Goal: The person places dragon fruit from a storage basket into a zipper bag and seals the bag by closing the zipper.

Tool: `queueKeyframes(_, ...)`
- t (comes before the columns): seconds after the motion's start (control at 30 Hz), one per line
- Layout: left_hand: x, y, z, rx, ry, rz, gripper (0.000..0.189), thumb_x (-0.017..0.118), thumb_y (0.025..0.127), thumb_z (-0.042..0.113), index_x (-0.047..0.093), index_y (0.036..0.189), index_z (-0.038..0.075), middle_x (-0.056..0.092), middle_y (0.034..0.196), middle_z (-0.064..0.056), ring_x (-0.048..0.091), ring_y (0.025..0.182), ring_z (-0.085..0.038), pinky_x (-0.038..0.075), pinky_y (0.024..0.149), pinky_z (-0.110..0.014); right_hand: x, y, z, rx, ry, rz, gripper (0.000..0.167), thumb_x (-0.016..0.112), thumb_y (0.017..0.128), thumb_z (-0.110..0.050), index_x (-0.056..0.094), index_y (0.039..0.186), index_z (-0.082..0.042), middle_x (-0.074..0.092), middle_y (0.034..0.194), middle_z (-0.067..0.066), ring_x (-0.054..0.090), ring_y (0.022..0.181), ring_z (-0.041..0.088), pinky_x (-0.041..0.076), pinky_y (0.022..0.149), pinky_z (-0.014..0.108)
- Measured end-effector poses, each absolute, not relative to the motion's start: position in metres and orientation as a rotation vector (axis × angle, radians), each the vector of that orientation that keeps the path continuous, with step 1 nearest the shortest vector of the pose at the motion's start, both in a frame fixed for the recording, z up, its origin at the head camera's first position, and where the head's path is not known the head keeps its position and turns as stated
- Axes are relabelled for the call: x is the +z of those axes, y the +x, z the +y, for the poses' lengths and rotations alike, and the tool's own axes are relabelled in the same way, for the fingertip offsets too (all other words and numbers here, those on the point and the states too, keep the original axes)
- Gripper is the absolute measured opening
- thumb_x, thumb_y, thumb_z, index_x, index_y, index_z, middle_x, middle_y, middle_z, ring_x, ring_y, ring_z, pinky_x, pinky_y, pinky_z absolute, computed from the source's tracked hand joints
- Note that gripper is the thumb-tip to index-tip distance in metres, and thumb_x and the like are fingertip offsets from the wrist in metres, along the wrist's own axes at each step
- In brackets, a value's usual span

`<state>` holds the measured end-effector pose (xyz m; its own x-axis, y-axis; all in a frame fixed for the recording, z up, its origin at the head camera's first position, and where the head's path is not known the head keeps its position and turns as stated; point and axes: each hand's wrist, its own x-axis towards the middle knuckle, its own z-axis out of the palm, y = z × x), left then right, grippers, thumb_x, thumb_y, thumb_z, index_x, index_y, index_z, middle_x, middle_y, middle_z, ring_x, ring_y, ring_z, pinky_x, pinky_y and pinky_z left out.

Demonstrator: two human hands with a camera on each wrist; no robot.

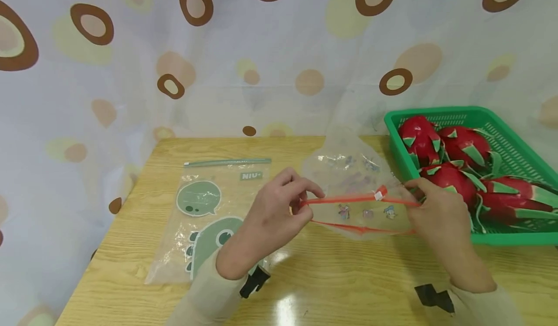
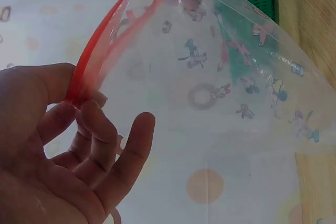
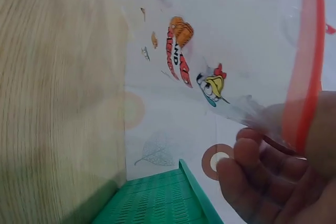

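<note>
Nearest, 2 pale sleeves (image 1: 209, 292) reach over the wood-grain counter (image 1: 344, 282). The left hand (image 1: 274, 214) pinches the left end of a clear bag (image 1: 353, 183) by its red zip edge, its other fingers loosely bent and apart; the right hand (image 1: 440, 214) pinches the right end, its fingers curled. Between the hands, the bag's 2 red edges stand parted. Left of it lies a green-zip bag (image 1: 213, 209), flat. Right, a green basket (image 1: 514, 239) holds 4 dragon fruits (image 1: 453, 180). Farthest hangs a patterned cloth (image 1: 279, 40).
</note>
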<state>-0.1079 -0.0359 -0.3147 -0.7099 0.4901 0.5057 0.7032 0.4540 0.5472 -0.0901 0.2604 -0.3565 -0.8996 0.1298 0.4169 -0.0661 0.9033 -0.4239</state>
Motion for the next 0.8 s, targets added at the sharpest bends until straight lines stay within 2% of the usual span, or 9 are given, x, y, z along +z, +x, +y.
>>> queueKeyframes(0.13,-0.313,-0.109,-0.038,-1.023,-1.02,-2.434,0.031,0.063,0.082,-0.005,0.073,0.094,0.022,0.057,0.095,0.006,0.052,0.082,-0.006,0.046,0.068,-0.017,-0.355,-0.088,0.268,0.78,-0.044,-2.767,0.019,0.067,0.087,-0.007,0.07,0.106,-0.003,0.068,0.078,0.01,0.045,0.052,0.01,0.034,0.042,0.025)
queueKeyframes(0.2,-0.313,-0.11,-0.039,-1.012,-1.031,-2.411,0.026,0.065,0.085,-0.002,0.074,0.094,0.021,0.059,0.097,0.006,0.054,0.086,-0.008,0.048,0.071,-0.017,-0.354,-0.087,0.271,0.935,-0.031,-2.838,0.027,0.066,0.09,-0.011,0.066,0.117,-0.004,0.068,0.083,0.008,0.051,0.056,0.007,0.04,0.045,0.025)
queueKeyframes(0.3,-0.312,-0.112,-0.038,-1.073,-1.062,-2.372,0.016,0.069,0.089,0.003,0.074,0.096,0.016,0.063,0.097,0.005,0.058,0.085,-0.007,0.053,0.073,-0.015,-0.354,-0.087,0.272,1.263,0.058,-2.834,0.04,0.062,0.098,-0.017,0.053,0.134,-0.004,0.067,0.103,0.01,0.063,0.073,0.001,0.054,0.057,0.023)
queueKeyframes(0.4,-0.312,-0.114,-0.034,-1.179,-1.094,-2.342,0.008,0.071,0.09,0.009,0.074,0.097,0.012,0.066,0.095,0.005,0.062,0.082,-0.005,0.055,0.072,-0.013,-0.354,-0.087,0.269,1.566,0.124,-2.767,0.048,0.056,0.102,-0.023,0.042,0.144,-0.004,0.063,0.118,0.005,0.068,0.091,-0.002,0.059,0.072,0.02)
queueKeyframes(0.53,-0.313,-0.115,-0.028,-1.284,-1.123,-2.333,0.007,0.07,0.092,0.012,0.073,0.098,0.01,0.068,0.092,0.003,0.063,0.081,-0.004,0.054,0.071,-0.01,-0.354,-0.087,0.264,1.795,0.165,-2.67,0.049,0.054,0.103,-0.023,0.041,0.146,-0.003,0.064,0.119,-0.005,0.068,0.099,0.0,0.056,0.082,0.014)
queueKeyframes(0.7,-0.312,-0.116,-0.025,-1.388,-1.123,-2.347,0.01,0.066,0.094,0.009,0.072,0.102,0.007,0.068,0.09,0.001,0.063,0.079,-0.004,0.055,0.068,-0.011,-0.353,-0.087,0.258,1.991,0.224,-2.534,0.049,0.055,0.103,-0.018,0.041,0.147,-0.001,0.065,0.12,-0.002,0.07,0.099,0.009,0.06,0.082,0.022)
queueKeyframes(0.8,-0.311,-0.118,-0.024,-1.426,-1.109,-2.355,0.013,0.063,0.096,0.009,0.071,0.105,0.006,0.068,0.089,0.0,0.063,0.078,-0.004,0.057,0.067,-0.013,-0.351,-0.087,0.256,1.984,0.235,-2.536,0.05,0.055,0.102,-0.018,0.041,0.148,-0.004,0.065,0.122,-0.003,0.069,0.101,0.008,0.058,0.084,0.019)
